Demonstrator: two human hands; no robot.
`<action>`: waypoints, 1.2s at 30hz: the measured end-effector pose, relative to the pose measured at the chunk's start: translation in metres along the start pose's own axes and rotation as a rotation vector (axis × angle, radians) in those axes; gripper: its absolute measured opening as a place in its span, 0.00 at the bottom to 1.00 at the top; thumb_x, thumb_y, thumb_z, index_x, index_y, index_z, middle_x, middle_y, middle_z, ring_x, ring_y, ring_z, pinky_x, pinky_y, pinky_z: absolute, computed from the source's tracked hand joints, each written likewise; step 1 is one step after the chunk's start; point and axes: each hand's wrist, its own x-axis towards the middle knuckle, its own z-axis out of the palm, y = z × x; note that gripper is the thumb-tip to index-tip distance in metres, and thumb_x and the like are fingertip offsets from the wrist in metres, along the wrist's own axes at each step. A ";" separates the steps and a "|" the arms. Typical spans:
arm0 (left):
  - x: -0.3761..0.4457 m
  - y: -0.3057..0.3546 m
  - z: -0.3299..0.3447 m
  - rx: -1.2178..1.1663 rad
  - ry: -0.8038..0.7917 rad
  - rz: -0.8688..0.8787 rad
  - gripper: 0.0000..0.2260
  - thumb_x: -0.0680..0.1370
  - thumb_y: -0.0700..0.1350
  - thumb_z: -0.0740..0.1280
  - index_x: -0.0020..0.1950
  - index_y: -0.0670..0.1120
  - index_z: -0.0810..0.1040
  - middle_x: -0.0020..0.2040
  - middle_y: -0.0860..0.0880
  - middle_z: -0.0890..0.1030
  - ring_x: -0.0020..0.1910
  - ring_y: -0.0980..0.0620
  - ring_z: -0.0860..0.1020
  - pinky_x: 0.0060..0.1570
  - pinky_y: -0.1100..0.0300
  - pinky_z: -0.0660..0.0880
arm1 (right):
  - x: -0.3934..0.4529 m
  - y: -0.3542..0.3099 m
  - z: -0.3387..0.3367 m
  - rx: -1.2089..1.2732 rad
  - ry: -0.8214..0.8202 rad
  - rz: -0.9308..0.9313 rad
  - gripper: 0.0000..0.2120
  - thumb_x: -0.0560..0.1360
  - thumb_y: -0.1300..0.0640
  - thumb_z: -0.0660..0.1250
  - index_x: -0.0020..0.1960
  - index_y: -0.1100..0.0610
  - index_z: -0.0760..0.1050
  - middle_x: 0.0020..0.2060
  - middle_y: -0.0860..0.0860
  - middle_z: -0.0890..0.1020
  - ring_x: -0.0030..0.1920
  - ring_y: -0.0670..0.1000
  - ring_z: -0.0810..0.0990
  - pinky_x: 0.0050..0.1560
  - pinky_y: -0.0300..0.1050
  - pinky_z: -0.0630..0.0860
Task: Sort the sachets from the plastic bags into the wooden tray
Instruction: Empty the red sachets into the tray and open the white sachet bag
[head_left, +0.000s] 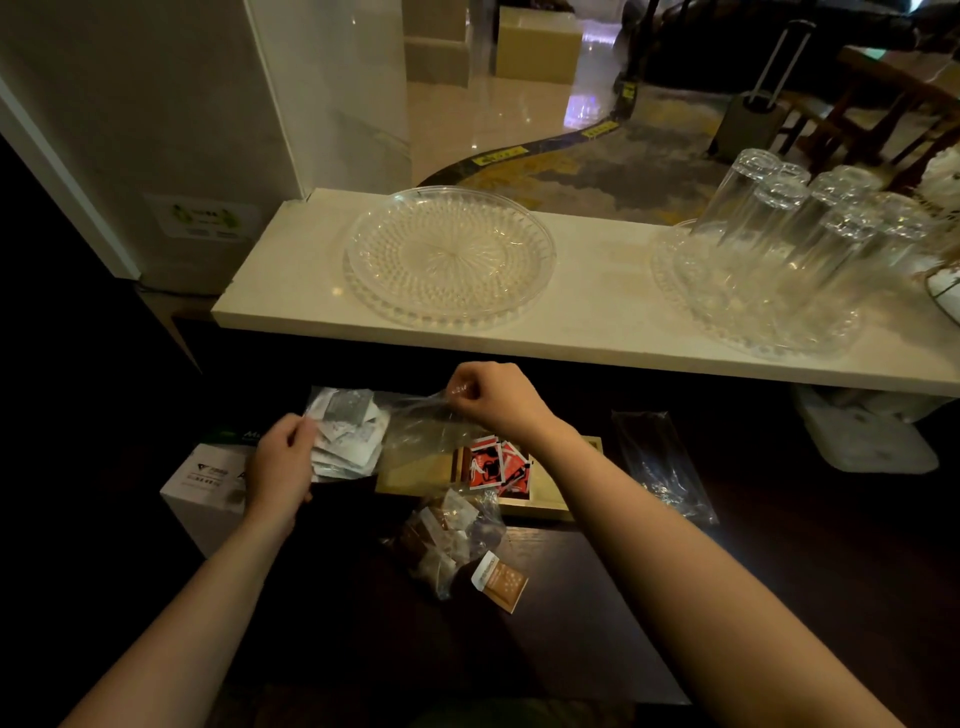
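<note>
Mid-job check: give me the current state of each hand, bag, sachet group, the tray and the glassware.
left hand: gripping the white sachets
right hand: pinching the clear bag's edge, lifted
clear bag: held, white sachets coming out
wooden tray: holds red sachets in one compartment
brown-sachet bag: lying on the table, unemptied
loose brown sachet: outside the bag
empty bag: lying right of tray
glass plate: empty
tumblers: upside down

Two bare forearms, no sleeves, left hand (280, 462), right hand (493, 397), no rings
</note>
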 end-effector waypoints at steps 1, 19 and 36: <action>0.004 0.001 -0.004 0.038 0.021 0.027 0.14 0.80 0.50 0.57 0.40 0.44 0.73 0.31 0.42 0.73 0.29 0.43 0.73 0.27 0.54 0.70 | 0.001 0.003 0.005 -0.004 -0.007 0.009 0.06 0.74 0.57 0.68 0.49 0.56 0.80 0.46 0.52 0.83 0.47 0.49 0.80 0.46 0.42 0.74; 0.015 0.034 -0.015 0.234 0.152 0.207 0.14 0.80 0.49 0.57 0.35 0.46 0.68 0.33 0.45 0.74 0.32 0.43 0.74 0.30 0.55 0.66 | 0.007 0.025 0.059 0.193 0.025 0.178 0.08 0.75 0.63 0.67 0.51 0.59 0.82 0.47 0.55 0.84 0.45 0.48 0.79 0.48 0.41 0.77; 0.012 0.068 -0.017 0.186 0.066 0.418 0.13 0.78 0.48 0.62 0.35 0.45 0.70 0.31 0.46 0.74 0.32 0.47 0.73 0.30 0.56 0.67 | 0.010 0.040 0.070 0.264 0.049 0.234 0.04 0.71 0.58 0.72 0.46 0.57 0.83 0.44 0.53 0.86 0.45 0.48 0.83 0.50 0.45 0.80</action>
